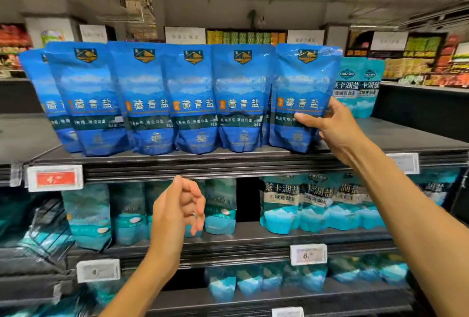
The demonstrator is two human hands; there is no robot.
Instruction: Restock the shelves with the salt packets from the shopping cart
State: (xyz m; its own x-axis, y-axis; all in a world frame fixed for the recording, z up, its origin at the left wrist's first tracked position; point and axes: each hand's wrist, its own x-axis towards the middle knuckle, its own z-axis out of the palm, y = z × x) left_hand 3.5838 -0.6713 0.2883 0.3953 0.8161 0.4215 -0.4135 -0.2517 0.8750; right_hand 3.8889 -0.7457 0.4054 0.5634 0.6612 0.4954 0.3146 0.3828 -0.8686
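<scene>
Left hand (177, 205) empty; right hand (332, 128) fingers behind rightmost salt packet (302, 98)

Single view, head-worn wide-angle camera. It faces a store shelf unit head-on, close in, roughly level with the top shelf (228, 161) and angled slightly down across the two lower shelves. Both forearms enter from the bottom edge: the left hand (177, 205) sits near centre frame, the right hand (330, 123) is raised at right of centre. Straight lines bow toward the frame edges. Aisle and ceiling show beyond, blurred. No second view shares the scene.
</scene>
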